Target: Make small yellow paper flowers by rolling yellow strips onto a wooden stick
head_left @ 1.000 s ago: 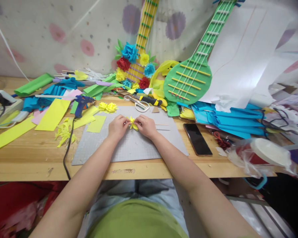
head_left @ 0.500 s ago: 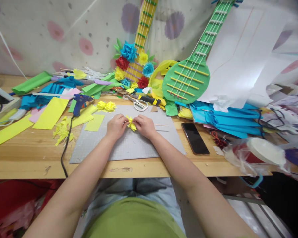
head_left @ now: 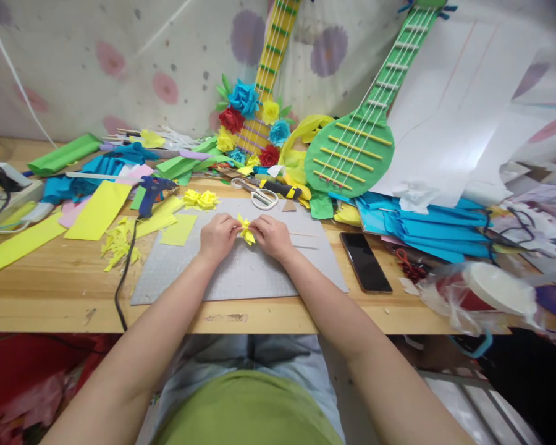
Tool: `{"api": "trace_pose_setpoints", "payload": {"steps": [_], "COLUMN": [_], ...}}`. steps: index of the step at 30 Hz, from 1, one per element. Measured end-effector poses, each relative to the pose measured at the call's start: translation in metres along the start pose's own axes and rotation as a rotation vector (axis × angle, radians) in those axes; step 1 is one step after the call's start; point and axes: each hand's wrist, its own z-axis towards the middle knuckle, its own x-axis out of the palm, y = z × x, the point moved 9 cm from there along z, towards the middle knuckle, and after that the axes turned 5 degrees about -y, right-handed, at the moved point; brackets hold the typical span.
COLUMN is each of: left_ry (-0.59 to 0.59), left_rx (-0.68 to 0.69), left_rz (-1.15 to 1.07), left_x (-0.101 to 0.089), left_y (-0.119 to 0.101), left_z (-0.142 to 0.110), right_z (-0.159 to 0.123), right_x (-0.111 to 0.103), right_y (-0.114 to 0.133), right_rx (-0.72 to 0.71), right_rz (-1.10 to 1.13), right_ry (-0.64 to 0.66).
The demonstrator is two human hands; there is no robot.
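A small yellow paper flower [head_left: 246,230] is pinched between both my hands over the grey cutting mat [head_left: 241,278]. My left hand [head_left: 217,236] grips its left side with closed fingers. My right hand [head_left: 272,236] holds the right side, fingers curled too. Two finished yellow paper flowers [head_left: 201,199] lie on the mat's far left corner. A thin wooden stick [head_left: 306,235] lies on the mat just right of my right hand.
Scissors [head_left: 256,192] and a blue glue gun [head_left: 151,193] with its black cord lie beyond the mat. A black phone [head_left: 365,261] sits to the right. Yellow paper sheets [head_left: 97,211], blue folded paper [head_left: 426,224] and two cardboard guitars [head_left: 352,148] crowd the table's back.
Both hands stay pinched on the yellow flower, turning it slightly; the view has shifted a little.
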Motion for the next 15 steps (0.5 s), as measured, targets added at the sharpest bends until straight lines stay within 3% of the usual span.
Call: {"api": "trace_pose_setpoints", "payload": {"steps": [4, 10, 15], "left_ry": [0.032, 0.058, 0.06], "left_rx": [-0.067, -0.273, -0.262], "left_rz": [-0.04, -0.27, -0.222], "left_x": [0.003, 0.003, 0.0], "left_y": [0.003, 0.015, 0.004], "left_z": [0.001, 0.0, -0.001], "right_z": [0.0, 0.0, 0.002], "right_x": [0.0, 0.0, -0.002], "right_y": [0.0, -0.002, -0.004], "right_rx": [0.026, 0.057, 0.083], "right_rz": [-0.013, -0.049, -0.066], "right_ry": [0.019, 0.014, -0.017]}}
